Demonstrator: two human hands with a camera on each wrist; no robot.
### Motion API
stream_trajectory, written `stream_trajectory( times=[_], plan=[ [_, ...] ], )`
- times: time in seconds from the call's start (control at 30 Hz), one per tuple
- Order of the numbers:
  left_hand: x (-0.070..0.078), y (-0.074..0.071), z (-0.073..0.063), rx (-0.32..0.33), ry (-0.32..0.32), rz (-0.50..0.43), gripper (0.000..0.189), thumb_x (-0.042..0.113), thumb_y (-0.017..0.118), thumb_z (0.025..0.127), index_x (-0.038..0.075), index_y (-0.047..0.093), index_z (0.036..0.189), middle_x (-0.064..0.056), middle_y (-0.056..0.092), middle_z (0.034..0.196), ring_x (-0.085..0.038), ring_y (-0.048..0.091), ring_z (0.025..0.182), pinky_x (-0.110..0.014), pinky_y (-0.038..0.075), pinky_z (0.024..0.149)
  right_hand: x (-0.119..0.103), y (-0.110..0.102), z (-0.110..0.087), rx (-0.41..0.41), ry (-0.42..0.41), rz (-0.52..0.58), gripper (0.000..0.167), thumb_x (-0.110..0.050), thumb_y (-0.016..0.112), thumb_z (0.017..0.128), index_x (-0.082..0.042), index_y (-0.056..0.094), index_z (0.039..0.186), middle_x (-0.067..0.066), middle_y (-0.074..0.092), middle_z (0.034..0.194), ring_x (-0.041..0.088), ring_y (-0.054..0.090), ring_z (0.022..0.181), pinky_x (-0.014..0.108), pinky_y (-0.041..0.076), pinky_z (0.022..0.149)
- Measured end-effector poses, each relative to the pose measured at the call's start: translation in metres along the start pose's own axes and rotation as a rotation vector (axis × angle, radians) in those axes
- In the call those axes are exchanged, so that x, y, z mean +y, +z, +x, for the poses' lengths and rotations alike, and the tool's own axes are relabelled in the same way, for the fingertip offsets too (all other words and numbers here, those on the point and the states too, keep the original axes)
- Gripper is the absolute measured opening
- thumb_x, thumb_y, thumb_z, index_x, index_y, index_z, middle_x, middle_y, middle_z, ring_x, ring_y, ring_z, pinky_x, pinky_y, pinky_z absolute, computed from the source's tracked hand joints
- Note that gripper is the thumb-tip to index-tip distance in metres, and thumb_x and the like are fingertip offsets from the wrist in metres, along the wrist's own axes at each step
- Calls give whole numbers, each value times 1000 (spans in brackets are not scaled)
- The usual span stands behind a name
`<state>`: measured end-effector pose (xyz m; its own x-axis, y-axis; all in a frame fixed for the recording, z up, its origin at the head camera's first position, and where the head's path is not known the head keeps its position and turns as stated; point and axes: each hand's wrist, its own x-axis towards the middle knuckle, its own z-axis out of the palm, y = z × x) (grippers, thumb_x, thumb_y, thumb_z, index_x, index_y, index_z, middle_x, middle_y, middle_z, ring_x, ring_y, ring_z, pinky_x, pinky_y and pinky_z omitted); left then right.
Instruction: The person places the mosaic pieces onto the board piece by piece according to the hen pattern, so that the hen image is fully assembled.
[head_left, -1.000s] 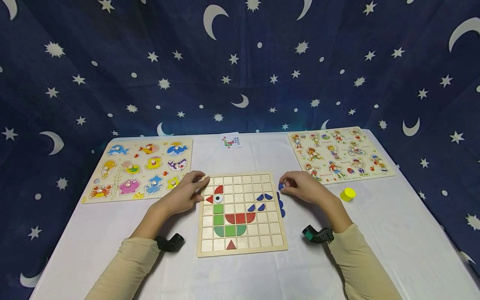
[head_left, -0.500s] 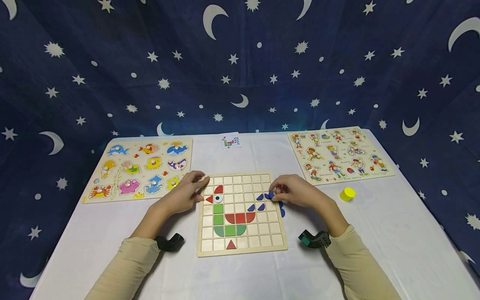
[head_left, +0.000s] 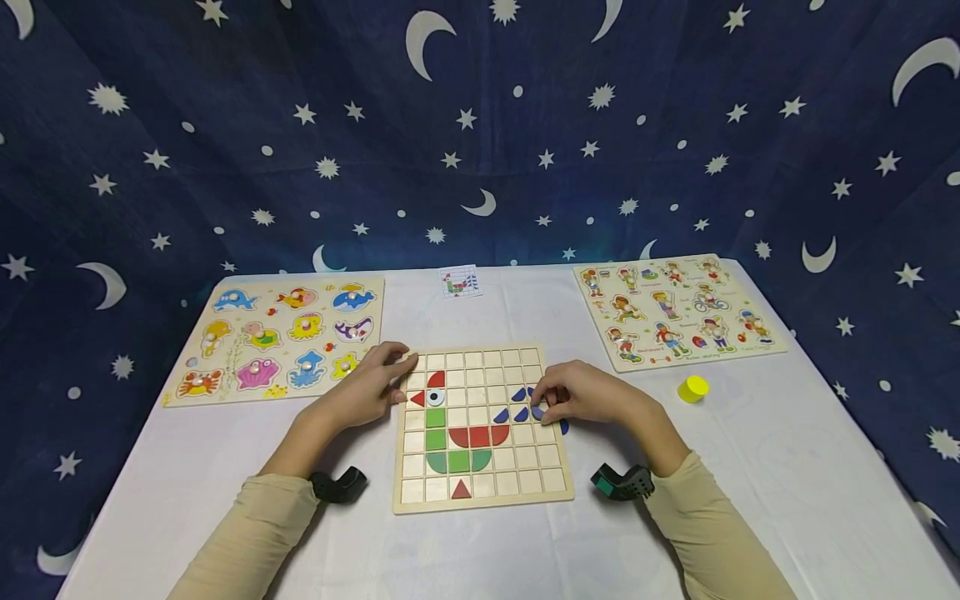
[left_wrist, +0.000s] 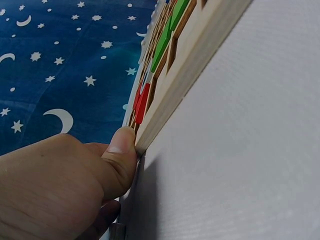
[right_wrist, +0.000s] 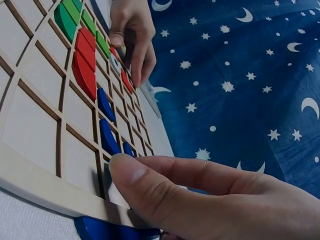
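Note:
A square wooden grid board (head_left: 517, 482) lies on the table, with red, green and blue flat pieces in its cells and a round eye piece (head_left: 435, 397). My left hand (head_left: 366, 390) holds the board's upper left edge, its thumb pressed on the rim in the left wrist view. At the right side of the grid, my right hand (head_left: 588, 393) pinches a blue curved-edge piece (head_left: 537, 412) above a cell. Several blue pieces (head_left: 521, 414) sit just left of those fingertips. More blue pieces (right_wrist: 95, 229) lie outside the right rim, partly hidden by the right hand.
A small picture card (head_left: 460, 282) lies behind the board. A sea-animal knob puzzle (head_left: 281, 392) is at the left, and a puzzle with figures (head_left: 637, 300) at the right. A yellow cylinder (head_left: 693, 388) stands right of the right hand. A starry curtain (head_left: 480, 125) hangs behind.
My right hand has come from beyond the board's right edge leftward and nearer, over the grid, bringing a blue piece. The left hand has stayed at the board's edge.

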<state>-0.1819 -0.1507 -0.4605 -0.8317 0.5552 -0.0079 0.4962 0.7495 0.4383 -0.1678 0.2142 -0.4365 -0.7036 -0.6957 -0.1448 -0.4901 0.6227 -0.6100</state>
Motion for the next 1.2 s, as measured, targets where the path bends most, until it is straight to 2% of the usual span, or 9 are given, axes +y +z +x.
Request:
stream_trajectory(
  times=[0.4, 1.2],
  plan=[
    [1, 0, 0, 22, 31, -7, 59, 17, 68, 87, 5, 45, 141, -16, 41, 140, -30, 39, 128, -47, 38, 107, 0, 1, 1, 1, 1, -30, 19, -26, 78, 77, -20, 70, 93, -10, 54, 75, 3, 49, 68, 21, 44, 65],
    [1, -1, 0, -6, -4, -9, 59, 20, 67, 88, 7, 45, 141, -14, 40, 141, -29, 37, 130, -46, 36, 109, -3, 0, 1, 15, 44, -67, 22, -30, 79, 75, -22, 70, 93, -13, 55, 76, 4, 51, 70, 21, 45, 66]
  ],
)
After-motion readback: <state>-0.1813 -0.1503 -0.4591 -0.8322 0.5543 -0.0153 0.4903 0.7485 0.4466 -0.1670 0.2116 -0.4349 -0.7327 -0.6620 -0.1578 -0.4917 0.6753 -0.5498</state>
